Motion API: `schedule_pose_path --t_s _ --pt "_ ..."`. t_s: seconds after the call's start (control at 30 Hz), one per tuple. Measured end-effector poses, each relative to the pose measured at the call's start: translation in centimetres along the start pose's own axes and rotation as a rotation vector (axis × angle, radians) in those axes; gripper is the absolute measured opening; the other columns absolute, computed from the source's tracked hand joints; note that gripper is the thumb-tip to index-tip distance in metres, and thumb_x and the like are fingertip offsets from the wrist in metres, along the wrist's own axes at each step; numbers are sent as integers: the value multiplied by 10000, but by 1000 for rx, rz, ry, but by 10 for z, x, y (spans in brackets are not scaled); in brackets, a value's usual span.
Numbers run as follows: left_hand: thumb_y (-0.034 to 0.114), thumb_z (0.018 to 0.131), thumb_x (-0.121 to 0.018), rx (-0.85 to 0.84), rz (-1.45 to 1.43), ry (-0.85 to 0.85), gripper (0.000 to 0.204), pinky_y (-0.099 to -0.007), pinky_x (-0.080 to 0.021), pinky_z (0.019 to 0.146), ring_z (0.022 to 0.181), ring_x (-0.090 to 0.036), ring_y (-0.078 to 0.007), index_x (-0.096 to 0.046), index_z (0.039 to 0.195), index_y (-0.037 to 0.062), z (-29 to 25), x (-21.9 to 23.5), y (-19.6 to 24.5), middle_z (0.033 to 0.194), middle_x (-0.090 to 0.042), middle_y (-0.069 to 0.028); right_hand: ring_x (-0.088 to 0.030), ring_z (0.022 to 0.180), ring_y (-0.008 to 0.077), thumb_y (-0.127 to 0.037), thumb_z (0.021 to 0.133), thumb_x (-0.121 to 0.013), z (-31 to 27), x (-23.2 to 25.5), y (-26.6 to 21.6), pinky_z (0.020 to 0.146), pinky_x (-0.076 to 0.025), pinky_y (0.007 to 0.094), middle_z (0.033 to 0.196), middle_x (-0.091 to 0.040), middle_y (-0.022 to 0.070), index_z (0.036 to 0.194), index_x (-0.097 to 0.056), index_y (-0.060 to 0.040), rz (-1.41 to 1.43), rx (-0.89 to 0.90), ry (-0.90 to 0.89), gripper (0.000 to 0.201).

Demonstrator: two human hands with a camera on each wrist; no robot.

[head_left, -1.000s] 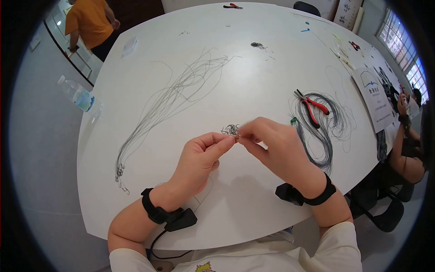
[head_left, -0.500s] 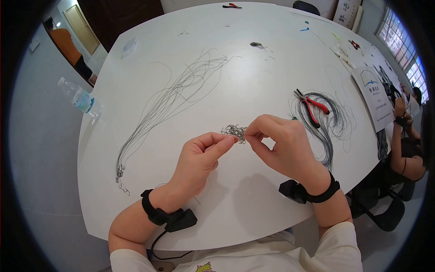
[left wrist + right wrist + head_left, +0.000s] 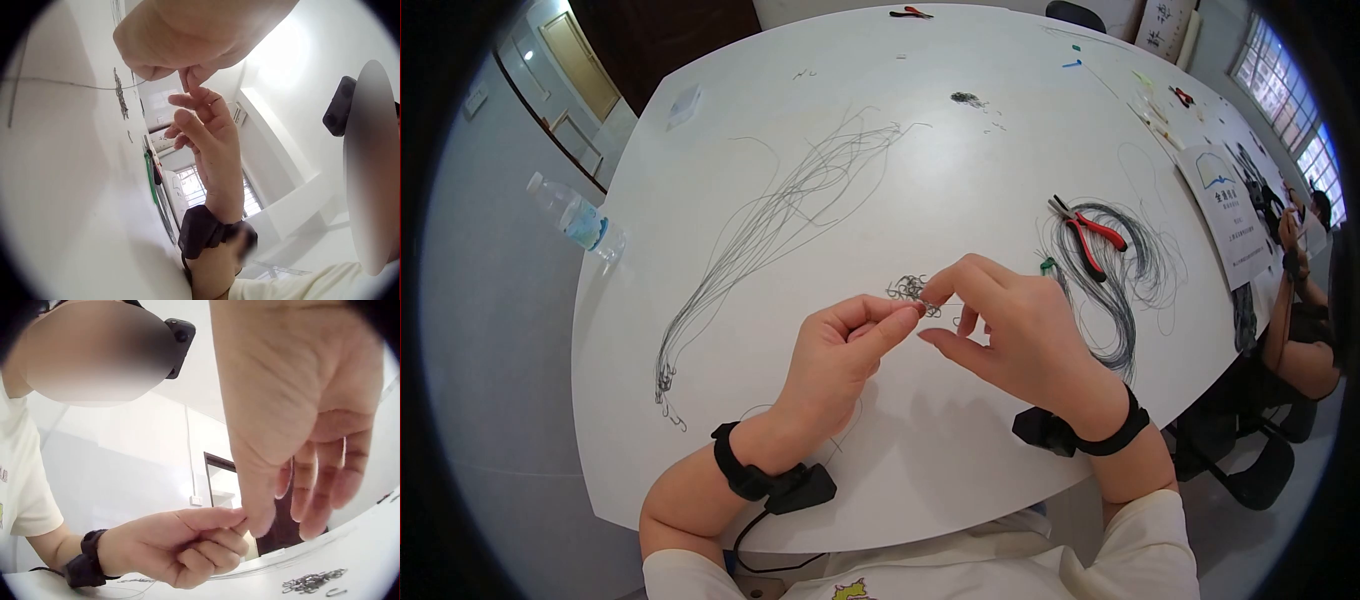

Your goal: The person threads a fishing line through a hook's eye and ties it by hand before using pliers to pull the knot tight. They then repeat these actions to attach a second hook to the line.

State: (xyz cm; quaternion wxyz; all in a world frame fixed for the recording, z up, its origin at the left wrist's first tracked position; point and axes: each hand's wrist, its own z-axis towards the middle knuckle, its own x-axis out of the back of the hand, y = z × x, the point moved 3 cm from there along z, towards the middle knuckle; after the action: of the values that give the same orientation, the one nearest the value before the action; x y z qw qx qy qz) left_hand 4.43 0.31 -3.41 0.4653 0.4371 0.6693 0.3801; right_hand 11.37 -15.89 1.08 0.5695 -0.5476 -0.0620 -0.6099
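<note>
My left hand (image 3: 835,355) pinches a thin fishing line (image 3: 94,86) between thumb and index finger; whatever else lies in the pinch is hidden. In the left wrist view the line trails away from this hand across the table. My right hand (image 3: 1025,325) hovers just to the right, thumb and index finger apart, with the index fingertip close by the left fingertips. Behind the fingertips lies a small pile of metal fish hooks (image 3: 908,287) on the table; the right wrist view shows a single hook (image 3: 337,592) beside this pile.
At left, a bundle of lines (image 3: 745,235) ends in hooks (image 3: 664,380). Red-handled pliers (image 3: 1090,240) lie on a dark line hank (image 3: 1122,325) at right. A water bottle (image 3: 578,218) stands at the left edge. Someone sits at the right beyond a printed sheet (image 3: 1225,215).
My right hand moved a little right, thumb and index together, then came back to the left fingertips and spread them. My left hand stays put. A person in orange walked out of view.
</note>
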Motion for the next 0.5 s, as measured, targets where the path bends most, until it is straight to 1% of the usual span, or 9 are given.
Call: schedule_pose_path --t_s 0.03,0.17,0.23,0.27,0.33,0.37,0.43,0.5 --pt "174 937 -704 -11 14 11 185 -181 -229 538 588 -309 11 -719 1019 9 0 -1 0 656 -467 125 -669 670 193 -127 799 -755 0 -2 1 544 -487 299 869 -653 10 941 -605 -111 -16 57 40 207" --pt "162 940 -699 -11 6 5 169 -183 -235 549 595 -312 10 -724 1007 9 -1 0 -2 652 -454 128 -657 643 193 -109 807 -738 -1 -6 3 530 -477 299 825 -644 13 913 -614 -106 -44 100 92 163" --pt "159 952 -681 -58 5 -9 144 -183 -182 453 512 -250 10 -709 1014 32 1 0 -3 652 -464 119 -647 625 194 -100 811 -727 -1 -6 1 524 -474 299 787 -637 20 890 -619 -101 -50 104 117 134" --pt "159 952 -681 -59 5 -8 144 -183 -182 453 512 -250 10 -709 1014 32 0 -1 -3 652 -464 119 -647 625 194 -100 811 -727 -1 -6 1 524 -474 299 787 -637 20 890 -619 -101 -50 104 117 134" --pt "146 941 -697 -51 -15 26 156 -183 -228 545 591 -301 10 -733 1005 8 -2 -1 0 644 -440 132 -640 603 200 -83 815 -721 -1 -6 0 514 -475 303 757 -636 28 874 -620 -93 -34 97 139 118" --pt "146 941 -697 -52 -16 27 156 -183 -228 545 591 -301 10 -733 1005 8 -2 -2 0 644 -440 132 -640 603 200 -83 815 -721 0 -6 0 514 -475 303 757 -636 28 874 -620 -93 -34 99 138 118" --pt "152 940 -701 -61 2 36 165 -183 -223 542 587 -293 11 -735 1016 9 -2 -2 1 636 -435 135 -631 575 205 -65 819 -716 -1 -6 2 500 -471 307 734 -639 36 853 -619 -83 5 116 210 104" --pt "155 940 -702 -61 -2 41 168 -183 -222 539 584 -291 12 -736 1019 11 -2 -2 1 633 -434 135 -630 567 206 -59 820 -715 -1 -5 2 495 -471 307 733 -644 37 846 -619 -79 2 108 194 101"
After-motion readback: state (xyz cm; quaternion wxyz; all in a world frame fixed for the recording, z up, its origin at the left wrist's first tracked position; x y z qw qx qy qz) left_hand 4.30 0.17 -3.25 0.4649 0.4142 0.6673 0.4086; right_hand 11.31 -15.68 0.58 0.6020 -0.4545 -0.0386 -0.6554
